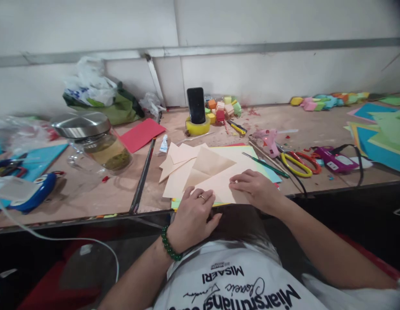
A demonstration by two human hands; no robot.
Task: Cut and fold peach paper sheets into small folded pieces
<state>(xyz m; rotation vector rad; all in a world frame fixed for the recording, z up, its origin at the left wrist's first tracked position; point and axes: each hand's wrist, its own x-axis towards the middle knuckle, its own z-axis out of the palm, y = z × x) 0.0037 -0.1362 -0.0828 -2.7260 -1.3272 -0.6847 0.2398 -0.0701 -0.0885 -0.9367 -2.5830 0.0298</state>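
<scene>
A pale cream sheet of paper, with a fold running across it, lies on a small stack at the table's front edge. My left hand rests its fingers on the sheet's lower left, thumb stretched apart below. At the right side of the fold, my right hand has its fingers bent close together on the paper; its thumb is mostly hidden. A tan triangular flap stands out beyond the fold. Cream folded pieces overlap the stack's upper left. Beside my right hand lies a green pen-like tool.
A glass jug with a metal lid stands left, near red paper. A phone leans upright in a yellow tape roll. Rightward are a pink glue gun, yellow-handled scissors and a purple device with a cable.
</scene>
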